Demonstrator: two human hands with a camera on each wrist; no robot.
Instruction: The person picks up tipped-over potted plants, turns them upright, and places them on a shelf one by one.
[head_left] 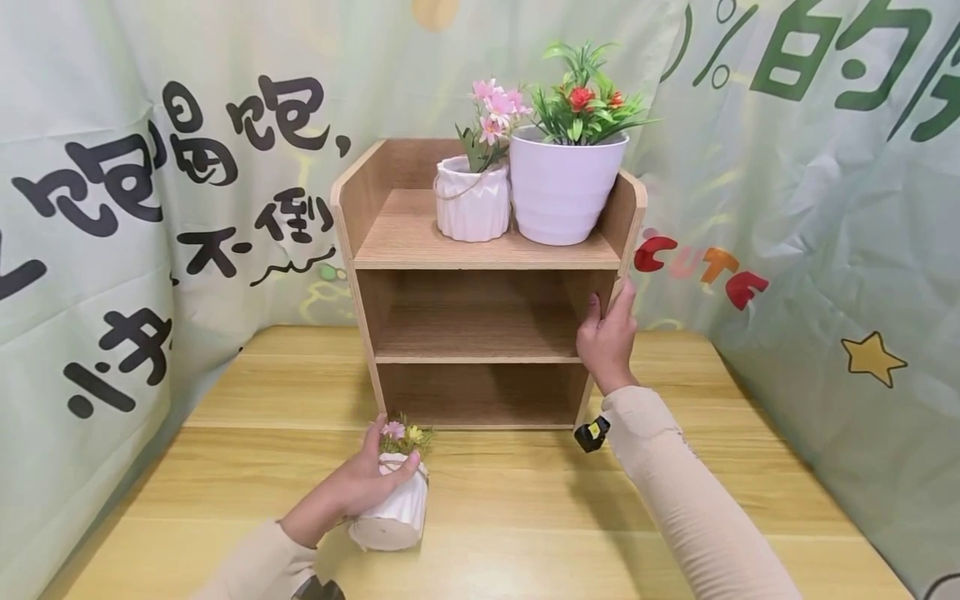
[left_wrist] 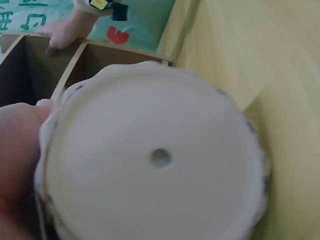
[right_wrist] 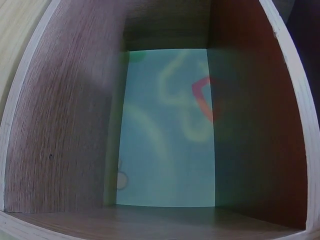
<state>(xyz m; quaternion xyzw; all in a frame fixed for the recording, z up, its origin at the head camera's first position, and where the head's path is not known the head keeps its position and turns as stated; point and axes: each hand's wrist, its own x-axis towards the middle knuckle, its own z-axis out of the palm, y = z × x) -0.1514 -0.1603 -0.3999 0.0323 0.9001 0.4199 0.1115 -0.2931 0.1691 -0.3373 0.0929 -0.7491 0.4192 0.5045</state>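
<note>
In the head view my left hand grips a small white flower pot with pink and yellow flowers. The pot is tilted so its underside faces me, in front of the shelf's lower left corner. Its round base, with a small hole in the centre, fills much of the left wrist view. My right hand holds the right side panel of a wooden shelf, thumb on the inner side. The right wrist view looks into a shelf compartment; no hand shows there.
On the shelf's top stand a small white pot with pink flowers and a larger white pot with red flowers and green leaves. The shelf stands on a wooden table. Printed curtains hang behind and at both sides.
</note>
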